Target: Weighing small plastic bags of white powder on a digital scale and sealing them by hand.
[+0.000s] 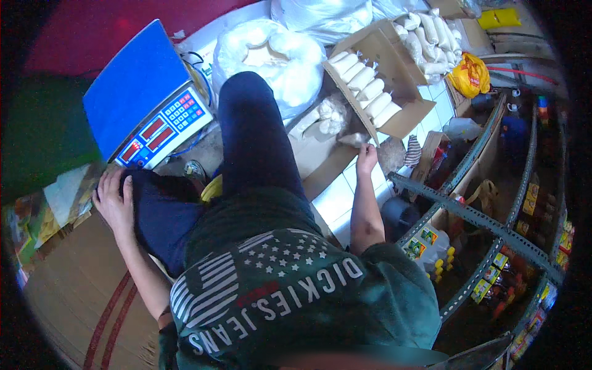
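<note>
My left hand (pixel 114 199) rests on my bent left knee with its fingers spread, just below the corner of a blue and white digital scale (pixel 134 88). On the right, my right hand (pixel 366 159) has its fingertips pinched at the end of a small clear plastic bag (pixel 354 139), beside the lower corner of an open cardboard box (pixel 397 92). Rows of filled white bags (pixel 365 83) lie in that box. Left of it, more filled bags (pixel 326 115) lie on cardboard. Beyond my right knee stands a large open plastic sack (pixel 296 83) with pale contents.
A second box of filled bags (pixel 430 39) and a yellow plastic bag (pixel 469 76) are at the upper right. Metal shelving (pixel 481 217) with bottles and packets runs along my right. A cardboard sheet (pixel 69 291) lies at the left. White tiles (pixel 344 194) show below my right hand.
</note>
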`<state>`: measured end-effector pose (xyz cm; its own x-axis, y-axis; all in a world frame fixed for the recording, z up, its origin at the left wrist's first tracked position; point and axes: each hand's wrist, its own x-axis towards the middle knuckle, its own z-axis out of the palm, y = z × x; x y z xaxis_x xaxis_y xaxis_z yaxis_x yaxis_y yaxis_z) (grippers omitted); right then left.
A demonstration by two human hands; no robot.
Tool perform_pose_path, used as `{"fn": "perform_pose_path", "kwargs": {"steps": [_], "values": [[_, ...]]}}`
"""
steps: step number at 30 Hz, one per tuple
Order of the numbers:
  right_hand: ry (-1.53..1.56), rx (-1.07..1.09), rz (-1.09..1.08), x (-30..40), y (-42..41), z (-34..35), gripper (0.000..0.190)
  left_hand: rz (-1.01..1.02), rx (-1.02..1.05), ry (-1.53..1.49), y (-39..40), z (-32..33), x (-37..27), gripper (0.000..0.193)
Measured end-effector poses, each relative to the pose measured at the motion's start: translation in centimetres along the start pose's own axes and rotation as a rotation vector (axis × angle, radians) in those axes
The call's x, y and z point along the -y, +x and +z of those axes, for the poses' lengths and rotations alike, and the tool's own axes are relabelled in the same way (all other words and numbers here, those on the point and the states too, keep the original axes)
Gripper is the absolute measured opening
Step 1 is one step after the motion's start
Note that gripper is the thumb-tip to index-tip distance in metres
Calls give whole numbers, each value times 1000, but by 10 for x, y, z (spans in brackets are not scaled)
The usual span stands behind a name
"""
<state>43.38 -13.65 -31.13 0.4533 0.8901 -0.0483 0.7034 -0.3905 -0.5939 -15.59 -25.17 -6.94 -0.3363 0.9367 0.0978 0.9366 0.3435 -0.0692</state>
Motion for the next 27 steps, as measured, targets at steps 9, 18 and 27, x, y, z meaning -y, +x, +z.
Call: {"fn": "perform_pose_path", "kwargs": {"steps": [9, 18, 27], "values": [[738, 482, -297, 223, -44, -138, 6, 103, 222, -1332, 1, -32, -76, 39], [652, 632, -1076, 418, -98, -156, 5, 615, 82, -1241, 56, -77, -147, 78], [819, 625, -1016, 453, -94, -131, 40, 200, -39, -1490, 48, -20, -157, 58]]}}
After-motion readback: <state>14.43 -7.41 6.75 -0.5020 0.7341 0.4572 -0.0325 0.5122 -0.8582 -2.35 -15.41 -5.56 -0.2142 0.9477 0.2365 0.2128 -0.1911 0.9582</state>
